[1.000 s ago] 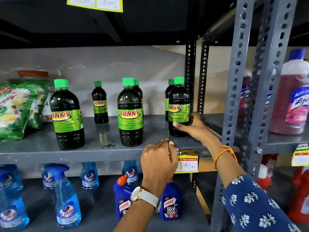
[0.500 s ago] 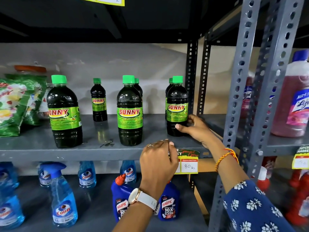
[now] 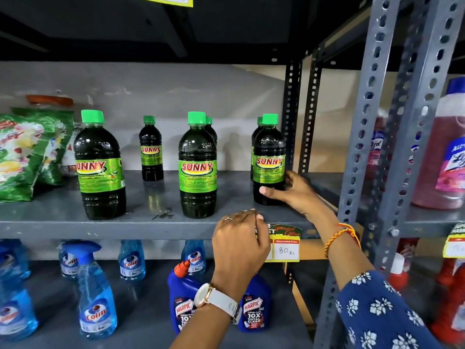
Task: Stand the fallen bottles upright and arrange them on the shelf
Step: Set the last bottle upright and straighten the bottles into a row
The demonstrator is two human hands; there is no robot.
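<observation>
Grey shelf point(image 3: 63, 217): six bottles upright. Your right hand point(image 3: 293, 191) wrapped its fingers point(image 3: 270, 190) round the rightmost bottle point(image 3: 268, 159); your left hand point(image 3: 240, 244), fingers curled, rested on the edge.

Grey metal shelf point(image 3: 63, 224) has six upright green-capped Sunny bottles point(image 3: 197, 167), with green packets point(image 3: 22, 154) off to their left.

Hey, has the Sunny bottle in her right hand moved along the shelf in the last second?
No. The Sunny bottle stays upright beside the dark slotted post, with the right hand around its base.
</observation>
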